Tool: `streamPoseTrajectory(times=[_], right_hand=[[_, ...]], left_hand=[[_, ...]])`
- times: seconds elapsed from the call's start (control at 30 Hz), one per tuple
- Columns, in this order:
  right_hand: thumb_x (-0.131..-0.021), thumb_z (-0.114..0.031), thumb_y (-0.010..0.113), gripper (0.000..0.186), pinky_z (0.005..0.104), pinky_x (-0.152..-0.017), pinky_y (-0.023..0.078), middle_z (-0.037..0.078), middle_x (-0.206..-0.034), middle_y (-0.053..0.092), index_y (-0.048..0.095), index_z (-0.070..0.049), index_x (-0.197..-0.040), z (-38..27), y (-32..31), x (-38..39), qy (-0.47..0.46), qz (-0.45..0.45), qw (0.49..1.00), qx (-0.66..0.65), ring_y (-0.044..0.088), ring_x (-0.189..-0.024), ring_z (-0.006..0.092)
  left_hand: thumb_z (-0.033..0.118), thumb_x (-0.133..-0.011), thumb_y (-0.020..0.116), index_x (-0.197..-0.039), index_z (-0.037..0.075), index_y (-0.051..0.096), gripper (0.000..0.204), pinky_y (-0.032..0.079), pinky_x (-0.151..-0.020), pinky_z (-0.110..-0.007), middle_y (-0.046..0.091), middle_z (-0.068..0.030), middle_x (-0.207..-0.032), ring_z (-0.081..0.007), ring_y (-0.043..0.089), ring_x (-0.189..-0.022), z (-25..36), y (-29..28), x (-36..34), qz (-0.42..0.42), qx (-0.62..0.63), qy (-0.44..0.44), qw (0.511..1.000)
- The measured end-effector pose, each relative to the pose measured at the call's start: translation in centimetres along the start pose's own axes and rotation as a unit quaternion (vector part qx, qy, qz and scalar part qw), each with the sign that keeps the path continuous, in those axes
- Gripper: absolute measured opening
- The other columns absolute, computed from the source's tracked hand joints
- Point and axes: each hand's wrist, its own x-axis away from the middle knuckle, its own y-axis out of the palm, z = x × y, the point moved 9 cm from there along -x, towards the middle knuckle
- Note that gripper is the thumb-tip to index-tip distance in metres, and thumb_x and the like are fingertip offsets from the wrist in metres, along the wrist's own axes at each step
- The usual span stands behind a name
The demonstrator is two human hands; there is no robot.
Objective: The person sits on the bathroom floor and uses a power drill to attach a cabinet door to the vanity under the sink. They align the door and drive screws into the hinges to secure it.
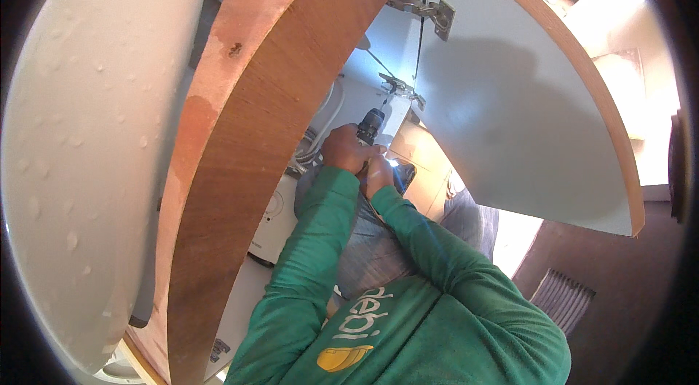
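Note:
A power drill (pixel 371 125) with a dark chuck points up and away, its bit close to a metal hinge (pixel 397 85) at the cabinet's corner. My left hand (pixel 344 149) is closed around the drill body just behind the chuck. Against it, my right hand (pixel 376 172) is closed at the drill's rear, its fingers partly hidden. A bright light shines beside the right hand, next to a dark part (pixel 405 177) whose kind I cannot make out. The hinge joins the cabinet's inside to an open door (pixel 524 108); a second hinge (pixel 441 18) sits higher on that door.
A curved wooden panel (pixel 240 144) runs along my left, beside a white, wet rounded surface (pixel 87 152). Flexible hoses (pixel 314 143) and a white box-like unit (pixel 273 221) are inside the cabinet. At the lower right, a floor grate (pixel 562 299) shows.

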Motion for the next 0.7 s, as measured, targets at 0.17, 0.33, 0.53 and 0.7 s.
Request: streamPoseTrajectory(times=[0.17, 0.33, 0.53, 0.7], right_hand=[[-0.084, -0.009, 0.068, 0.025, 0.0493, -0.082, 0.057, 0.023, -0.097, 0.073, 0.070, -0.001, -0.108, 9.2, 2.8, -1.5, 0.085, 0.032, 0.976, -0.198, 0.071, -0.095, 0.0411], [-0.094, -0.022, 0.058, 0.026, 0.0402, -0.075, 0.056, 0.014, -0.096, 0.071, 0.068, -0.002, -0.106, 3.0, 1.7, -0.4, 0.071, 0.002, 0.982, -0.177, 0.069, -0.087, 0.0274], [-0.092, -0.015, 0.064, 0.020, 0.0362, -0.072, 0.055, 0.010, -0.098, 0.072, 0.068, -0.002, -0.105, 4.2, 1.1, -0.9, 0.030, 0.008, 0.997, -0.065, 0.069, -0.082, 0.0203], [-0.086, -0.015, 0.069, 0.035, 0.0478, -0.087, 0.056, 0.025, -0.104, 0.072, 0.067, 0.002, -0.116, -6.7, -1.9, 0.4, 0.015, -0.058, 0.990, 0.130, 0.070, -0.102, 0.0409]], left_hand=[[0.050, -0.060, 0.091, -0.092, 0.001, 0.072, 0.061, 0.055, -0.084, -0.051, 0.073, -0.0234, -0.095, -0.0437, 0.070, -0.094, 1.6, -0.7, 0.1, -0.011, -0.003, 0.002, 1.000], [0.051, -0.057, 0.091, -0.100, 0.002, 0.076, 0.066, 0.053, -0.083, -0.050, 0.073, -0.0245, -0.093, -0.0432, 0.070, -0.092, -0.1, -0.4, 0.3, 0.018, 0.005, 0.006, 1.000], [0.050, -0.059, 0.092, -0.099, 0.001, 0.074, 0.066, 0.054, -0.085, -0.050, 0.073, -0.0237, -0.097, -0.0416, 0.070, -0.095, 1.1, -0.2, -0.4, -0.028, 0.016, 0.005, 0.999], [0.051, -0.059, 0.092, -0.098, -0.001, 0.073, 0.068, 0.055, -0.087, -0.049, 0.073, -0.0232, -0.100, -0.0414, 0.070, -0.096, -0.2, -0.3, 0.0, 0.002, 0.010, 0.002, 1.000]])
